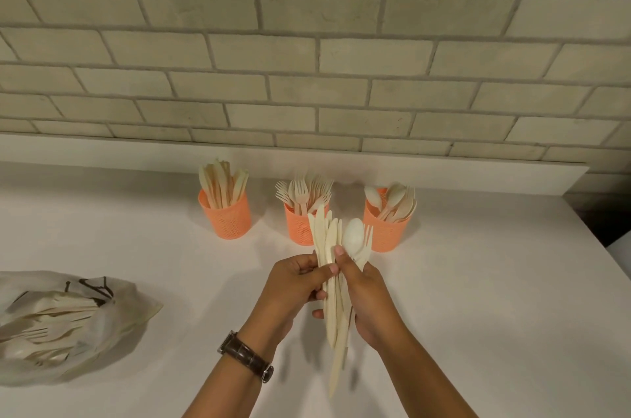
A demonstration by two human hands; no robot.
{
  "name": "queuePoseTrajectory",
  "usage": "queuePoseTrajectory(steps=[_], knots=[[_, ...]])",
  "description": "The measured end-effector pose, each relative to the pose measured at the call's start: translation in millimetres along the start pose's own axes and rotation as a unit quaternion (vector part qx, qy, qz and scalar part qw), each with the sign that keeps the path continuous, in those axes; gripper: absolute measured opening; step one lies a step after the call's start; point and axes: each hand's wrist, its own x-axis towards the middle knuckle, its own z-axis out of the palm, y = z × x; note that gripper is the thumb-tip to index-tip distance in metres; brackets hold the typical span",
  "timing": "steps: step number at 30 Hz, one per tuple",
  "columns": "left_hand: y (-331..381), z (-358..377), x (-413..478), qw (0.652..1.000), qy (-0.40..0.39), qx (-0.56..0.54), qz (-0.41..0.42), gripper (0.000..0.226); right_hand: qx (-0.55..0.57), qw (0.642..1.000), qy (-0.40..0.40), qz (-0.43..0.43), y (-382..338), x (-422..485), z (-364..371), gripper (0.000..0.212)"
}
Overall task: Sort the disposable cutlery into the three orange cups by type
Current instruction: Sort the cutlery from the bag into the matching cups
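Both hands clamped on mixed cutlery bundle [330, 313], held upright over counter [478, 281], just in front of middle cup [300, 229].
- Left hand [293, 281]: fingers and thumb curled round knife handles.
- Right hand [370, 294]: wraps bundle from right, thumb across knives [324, 236].
- Bundle: knives on left, spoon [353, 238] and fork [368, 237] on right.
- Cups in row near wall [307, 76]: left cup [227, 219] holds knives, middle cup forks, right cup [386, 233] spoons.
- Bag [112, 322] with more cutlery on counter, far left.
- Watch [246, 354] on left wrist.
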Motion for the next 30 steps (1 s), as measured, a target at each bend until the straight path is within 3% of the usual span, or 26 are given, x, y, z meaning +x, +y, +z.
queuePoseTrajectory(steps=[11,20,25,30], knots=[[-2,-14,7,0.998,0.035,0.010,0.044,0.018,-0.069,0.996,0.047,-0.041,5,6,15,0.023],[15,-63,24,0.995,0.018,-0.089,-0.035,0.007,-0.008,1.000,0.021,0.000,4,13,19,0.034],[51,-110,41,0.992,0.105,-0.047,0.061,0.003,-0.017,0.999,0.050,-0.012,9,24,22,0.035],[88,-153,74,0.965,0.195,0.006,0.175,0.009,0.001,0.997,0.080,0.020,17,33,26,0.034]])
